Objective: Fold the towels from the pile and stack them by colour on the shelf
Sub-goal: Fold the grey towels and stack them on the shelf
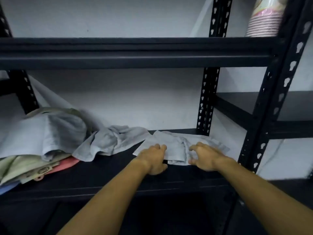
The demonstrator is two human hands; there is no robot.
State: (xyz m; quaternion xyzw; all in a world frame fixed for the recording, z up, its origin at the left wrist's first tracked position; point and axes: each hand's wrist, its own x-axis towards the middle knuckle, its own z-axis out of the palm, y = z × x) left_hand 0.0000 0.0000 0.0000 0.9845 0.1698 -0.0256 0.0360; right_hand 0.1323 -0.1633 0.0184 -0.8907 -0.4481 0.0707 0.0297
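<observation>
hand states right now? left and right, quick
Left hand: grips the near edge of the grey towel on the shelf.
Right hand: open, fingers spread and bent, on the same towel, holding nothing.

A pale, plain wall (118,99) fills the middle and top of the frame behind black metal racking, and the light is dim and cool. A dark horizontal beam (135,53) crosses the upper third, joined at right of centre and far right to perforated uprights (207,99). At the upper right stands a stack of pink-rimmed cups (264,22).
</observation>
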